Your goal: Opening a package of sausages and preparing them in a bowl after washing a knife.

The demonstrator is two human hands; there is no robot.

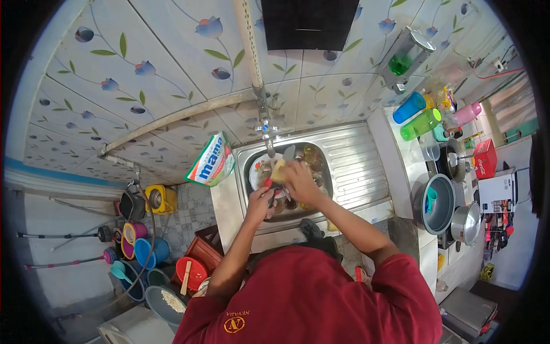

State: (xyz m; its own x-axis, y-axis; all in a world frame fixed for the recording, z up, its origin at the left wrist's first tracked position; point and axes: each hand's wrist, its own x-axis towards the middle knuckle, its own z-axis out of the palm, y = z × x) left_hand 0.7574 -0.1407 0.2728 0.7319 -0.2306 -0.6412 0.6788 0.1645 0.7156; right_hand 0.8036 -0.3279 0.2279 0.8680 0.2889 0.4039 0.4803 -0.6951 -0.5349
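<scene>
Over the stainless steel sink (246, 150), my left hand (259, 205) grips a few utensils, one with a red handle (268, 182). A flat grey blade (289, 152) points up past the fingers; which handle it belongs to is hard to see. My right hand (302, 182) holds a yellowish sponge (279, 171) against the utensils. Beneath both hands, a floral plate (256, 172) rests in the basin. Several glass or brown-tinted dishes (313, 157) fill the basin's right side, partly hidden by my right hand. The tap (269, 144) is just above the plate.
A detergent pouch (212, 161) stands left of the basin, and a ribbed drainboard (356, 167) extends right. On the right counter are a large grey bowl (435, 204), a lidded pot (466, 224) and a green bottle (420, 124). Buckets (151, 253) stand at lower left.
</scene>
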